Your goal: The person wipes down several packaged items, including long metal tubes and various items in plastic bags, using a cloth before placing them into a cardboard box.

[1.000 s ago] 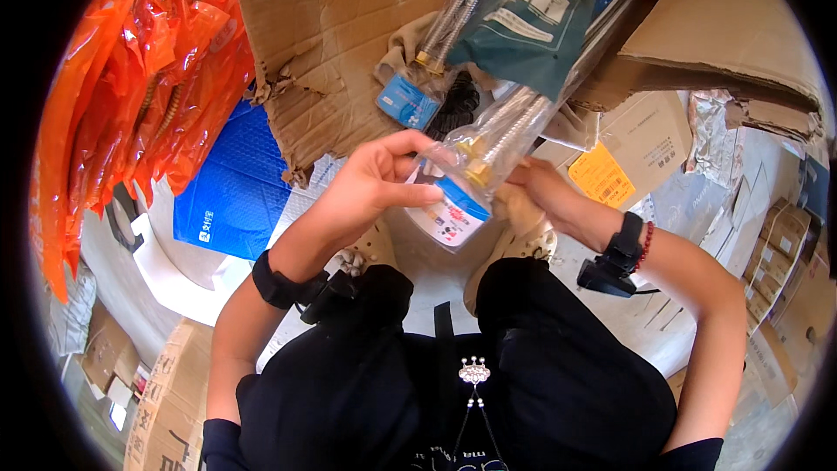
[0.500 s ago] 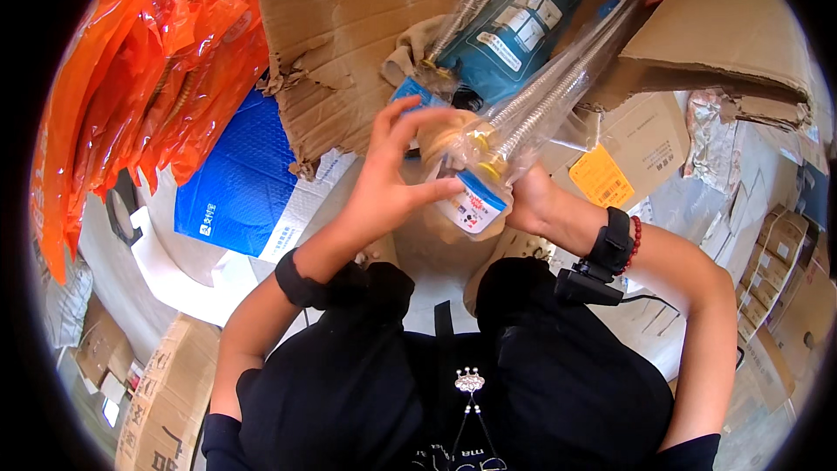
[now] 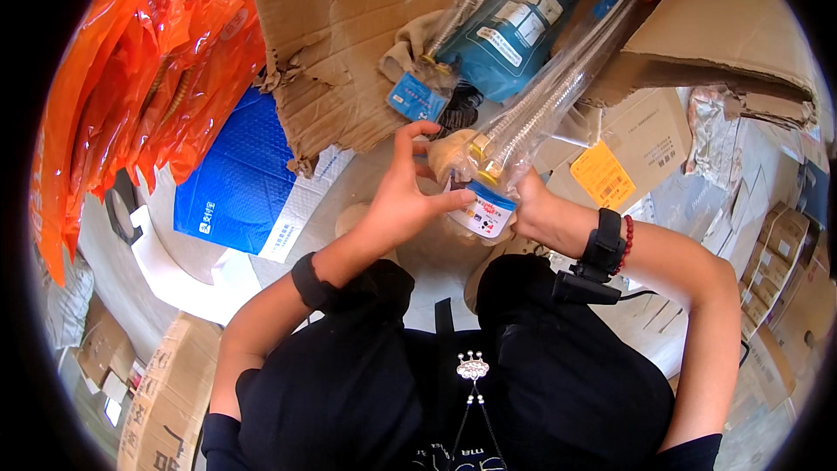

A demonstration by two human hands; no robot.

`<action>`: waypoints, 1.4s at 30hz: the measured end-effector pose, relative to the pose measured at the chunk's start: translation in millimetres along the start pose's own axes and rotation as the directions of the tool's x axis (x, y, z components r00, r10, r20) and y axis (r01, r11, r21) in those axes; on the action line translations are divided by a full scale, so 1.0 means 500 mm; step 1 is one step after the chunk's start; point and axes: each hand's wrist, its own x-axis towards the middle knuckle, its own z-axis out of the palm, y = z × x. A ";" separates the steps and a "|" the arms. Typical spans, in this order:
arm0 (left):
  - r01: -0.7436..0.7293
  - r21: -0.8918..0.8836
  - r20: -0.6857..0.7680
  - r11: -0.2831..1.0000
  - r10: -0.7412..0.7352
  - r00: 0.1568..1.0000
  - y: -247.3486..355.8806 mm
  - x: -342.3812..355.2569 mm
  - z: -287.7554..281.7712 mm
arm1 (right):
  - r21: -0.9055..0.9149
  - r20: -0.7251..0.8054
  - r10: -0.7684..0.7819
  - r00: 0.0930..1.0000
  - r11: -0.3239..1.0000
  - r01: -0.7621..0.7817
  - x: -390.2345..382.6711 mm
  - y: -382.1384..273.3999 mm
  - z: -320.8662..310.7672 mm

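Observation:
A clear plastic bag of braided metal hoses (image 3: 532,131) slants down from the upper right, with yellow end fittings at its lower end. A white and blue label card (image 3: 485,209) shows at that end. My right hand (image 3: 539,209) is closed on the bag's lower right side; most of its fingers are hidden behind it. With the thumb pressed on the card's edge, my left hand (image 3: 403,196) curls round the bag's lower end from the left. Between thumb and fingers shows a rounded beige thing (image 3: 449,155), whose kind I cannot make out.
Beyond my hands lie a teal wrapped bundle (image 3: 501,61) and a small blue card (image 3: 417,98), beside a torn cardboard box (image 3: 340,44). Orange plastic bags (image 3: 157,70) and a blue padded mailer (image 3: 235,174) are at left. A cardboard flap (image 3: 724,26) juts in at right.
The label card and the hose ends have shifted slightly right and turned a little. My left hand has lowered its fingers, and the small blue card beyond is now uncovered.

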 end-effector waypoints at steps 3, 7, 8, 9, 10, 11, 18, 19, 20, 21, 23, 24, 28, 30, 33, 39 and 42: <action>-0.075 0.224 -0.055 0.972 0.090 0.994 -0.002 -0.002 -0.003 | 0.000 -0.027 -0.008 1.000 1.000 0.008 0.006 0.008 -0.008; -0.274 0.444 0.074 0.853 0.270 0.960 -0.004 0.001 -0.013 | -0.048 -0.017 0.046 0.999 0.998 -0.047 0.005 0.012 -0.026; -0.286 0.413 0.074 0.864 0.281 0.957 -0.009 0.001 -0.010 | -0.064 -0.027 0.060 0.998 0.996 -0.061 0.003 0.011 -0.031; -0.294 0.386 0.069 0.874 0.291 0.954 -0.017 -0.001 -0.005 | -0.080 -0.031 0.077 0.997 0.994 -0.079 0.003 0.009 -0.031; -0.303 0.358 0.063 0.883 0.301 0.952 -0.024 -0.002 -0.003 | -0.096 -0.037 0.094 0.995 0.991 -0.097 0.004 0.009 -0.031; -0.309 0.371 0.063 0.876 0.308 0.949 -0.028 -0.002 -0.004 | -0.105 -0.051 0.100 0.994 0.989 -0.105 0.006 0.010 -0.032; -0.255 0.363 0.107 0.896 0.231 0.967 -0.042 0.001 -0.010 | -0.118 -0.001 0.102 0.995 0.988 -0.102 0.012 0.020 -0.046; -0.248 0.345 0.113 0.905 0.222 0.968 -0.042 0.002 -0.012 | -0.121 0.008 0.115 0.993 0.986 -0.113 0.012 0.018 -0.046; -0.270 0.340 0.106 0.901 0.249 0.963 -0.040 0.003 -0.014 | -0.188 0.013 0.114 0.993 0.976 -0.109 0.012 0.015 -0.046; -0.292 0.334 0.101 0.896 0.274 0.956 -0.037 0.005 -0.017 | -0.254 0.017 0.112 0.994 0.962 -0.104 0.013 0.008 -0.044; -0.316 0.314 0.085 0.895 0.305 0.949 -0.031 0.009 -0.025 | -0.352 0.028 0.104 0.994 0.932 -0.087 0.018 -0.003 -0.043; -0.318 0.302 0.078 0.899 0.309 0.948 -0.026 0.012 -0.031 | -0.384 0.038 0.096 0.995 0.920 -0.074 0.023 -0.009 -0.041; -0.112 0.034 0.170 0.993 0.105 0.980 -0.041 0.031 -0.066 | -0.633 -0.055 0.128 0.990 0.763 -0.134 0.038 -0.030 -0.057; 0.060 -0.058 0.263 0.997 -0.043 0.964 -0.043 0.038 -0.084 | -0.842 -0.083 0.092 0.992 0.527 -0.119 0.054 -0.030 -0.108; 0.115 0.043 0.294 0.992 -0.122 0.948 -0.048 0.041 -0.109 | -0.983 -0.011 0.499 0.866 -0.166 0.083 -0.006 -0.128 -0.011; 0.174 0.016 0.349 0.985 -0.168 0.922 -0.059 0.037 -0.119 | -0.963 0.136 0.035 0.990 -0.229 0.140 -0.043 -0.194 0.091; 0.208 -0.034 0.373 0.978 -0.180 0.910 -0.046 0.025 -0.106 | -0.907 0.323 -0.266 0.908 -0.360 0.218 -0.027 -0.142 0.127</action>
